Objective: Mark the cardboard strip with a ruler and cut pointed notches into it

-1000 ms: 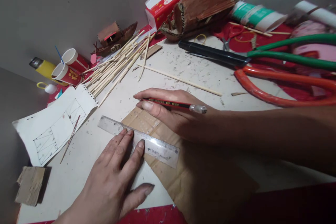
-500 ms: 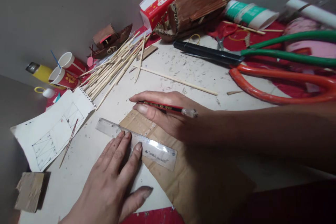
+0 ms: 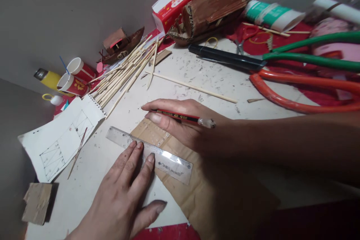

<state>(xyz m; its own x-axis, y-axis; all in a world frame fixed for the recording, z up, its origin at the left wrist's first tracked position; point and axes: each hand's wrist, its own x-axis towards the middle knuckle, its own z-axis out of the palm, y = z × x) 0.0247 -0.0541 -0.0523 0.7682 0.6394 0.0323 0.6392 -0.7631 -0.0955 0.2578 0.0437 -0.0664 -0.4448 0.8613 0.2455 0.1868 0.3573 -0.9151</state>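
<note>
A clear plastic ruler (image 3: 174, 163) lies at a slant across a brown piece of cardboard (image 3: 182, 198). My left hand (image 3: 123, 180) presses down on the ruler with outstretched fingertips, its thumb spread away to the side. Just beyond the ruler, my right hand (image 3: 180, 122) grips a red and black pencil (image 3: 187, 117) between thumb and fingers. The pencil's worn end points right, and its tip is hidden by the fingers. Faint marks show on the cardboard beside the right hand.
Thin wooden sticks (image 3: 123, 73) lie piled beyond the hands. A spiral-bound drawing sheet (image 3: 60, 140) and a cardboard stack (image 3: 38, 202) are at left. Large shears with red and green handles (image 3: 281, 92), paper cups (image 3: 73, 84) and brown model boats (image 3: 216, 5) stand around.
The whole view has shifted slightly, so everything appears a little further right. Both hands, the ruler and the pencil keep nearly the same positions relative to one another.
</note>
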